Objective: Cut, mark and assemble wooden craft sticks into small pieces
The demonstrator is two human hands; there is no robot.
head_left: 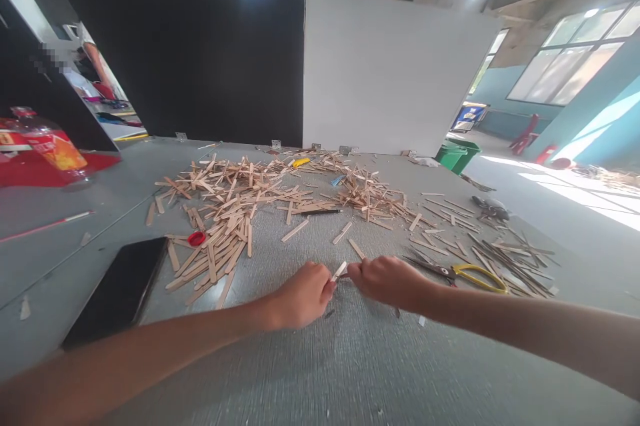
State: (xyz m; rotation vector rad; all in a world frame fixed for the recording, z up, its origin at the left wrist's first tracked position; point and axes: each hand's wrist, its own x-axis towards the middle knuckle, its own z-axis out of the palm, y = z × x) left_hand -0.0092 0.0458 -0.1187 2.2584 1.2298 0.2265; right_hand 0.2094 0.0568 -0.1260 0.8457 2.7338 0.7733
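My left hand (pixel 306 296) is closed, pinching a short pale wooden stick (pixel 339 271) over the grey table (pixel 310 373). Just to its right, my right hand (pixel 383 279) is closed too, its fingertips close to the stick; a thin dark object shows between the hands, too small to make out. Beyond them lies a heap of wooden sticks (pixel 230 239), with a black pen (pixel 320 212) and a few loose sticks on the near side. Scissors with yellow handles (pixel 480 277) rest beyond my right forearm.
A black phone (pixel 120 289) and a red cap (pixel 197 239) lie on the left, with a bottle (pixel 55 146) farther back. Thin dark strips (pixel 510 263) lie at the right. Black and white boards stand behind the table. Green bins (pixel 457 155) and a person's arm (pixel 95 59) show beyond.
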